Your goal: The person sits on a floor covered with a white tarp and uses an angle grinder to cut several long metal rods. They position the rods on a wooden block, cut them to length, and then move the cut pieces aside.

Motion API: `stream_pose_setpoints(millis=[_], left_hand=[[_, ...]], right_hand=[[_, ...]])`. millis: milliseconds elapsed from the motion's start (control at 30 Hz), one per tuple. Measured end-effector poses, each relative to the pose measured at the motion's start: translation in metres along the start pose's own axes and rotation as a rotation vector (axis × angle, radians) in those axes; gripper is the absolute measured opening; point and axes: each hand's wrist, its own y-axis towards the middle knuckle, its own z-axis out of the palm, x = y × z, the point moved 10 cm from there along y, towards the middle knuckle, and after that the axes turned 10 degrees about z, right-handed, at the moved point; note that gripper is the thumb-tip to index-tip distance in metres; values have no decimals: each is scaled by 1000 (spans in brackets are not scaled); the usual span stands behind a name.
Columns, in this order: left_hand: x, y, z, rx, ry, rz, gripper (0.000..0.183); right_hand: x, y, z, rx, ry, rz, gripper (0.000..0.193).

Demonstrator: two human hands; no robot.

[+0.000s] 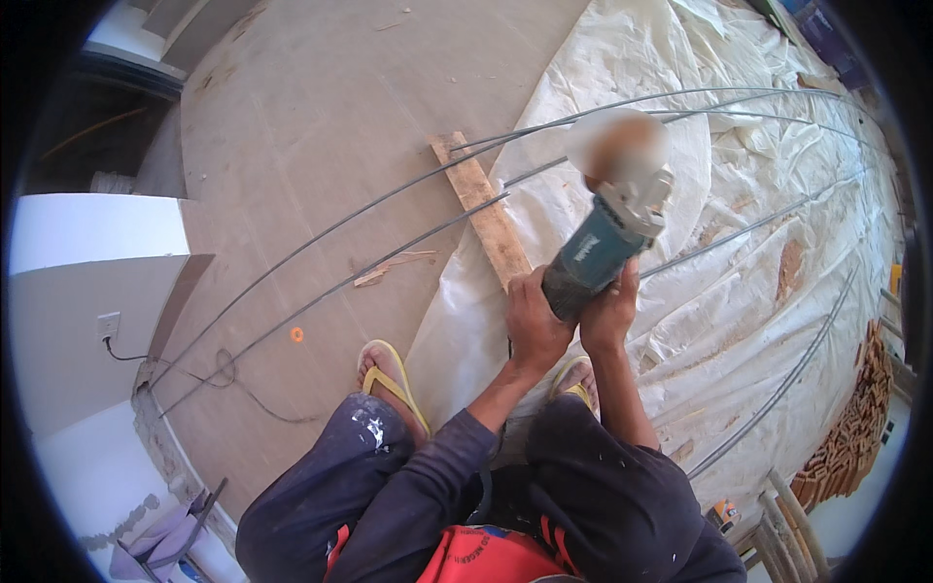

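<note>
Both of my hands are wrapped round a teal and grey angle grinder [595, 248], held up off the floor in front of my knees. My left hand [539, 319] is closed on the left of its rear end, my right hand [609, 309] on the right. Its head points away from me; the disc area [617, 146] is a reddish-brown blur. Beyond and below it, long thin steel bars [408, 180] cross a wooden plank [486, 214] on the floor. The grinder hides part of the bars.
Crumpled whitish plastic sheeting [748, 291] covers the floor on the right. At left, a power cord [228, 369] runs from a wall outlet [109, 325]. Wood scraps [394, 264] and an orange ring [297, 334] lie nearby. Stacked reddish-brown pieces [850, 428] stand far right.
</note>
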Motion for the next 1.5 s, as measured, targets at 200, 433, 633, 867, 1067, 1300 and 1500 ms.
stream_pose_setpoints(millis=[200, 433, 633, 867, 1067, 1300, 1500], left_hand=[[-12, -8, 8, 73, 205, 121, 54], [-35, -14, 38, 323, -283, -106, 59], [-31, -24, 73, 982, -765, -520, 89], [-22, -35, 73, 806, -417, -400, 82], [-33, -48, 86, 783, -166, -202, 77], [-60, -90, 122, 1005, -189, -88, 83], [-94, -92, 143, 1207, -346, 203, 85]], right_hand=[[26, -18, -5, -228, -398, -94, 52], [39, -10, -34, -9, -155, 47, 55], [37, -16, -29, 212, -52, 143, 65], [16, -23, -46, 108, -127, 297, 62], [42, -52, -81, -437, -496, 104, 60], [35, -76, -151, -525, -136, 127, 55], [56, -80, -217, -606, 37, 20, 44]])
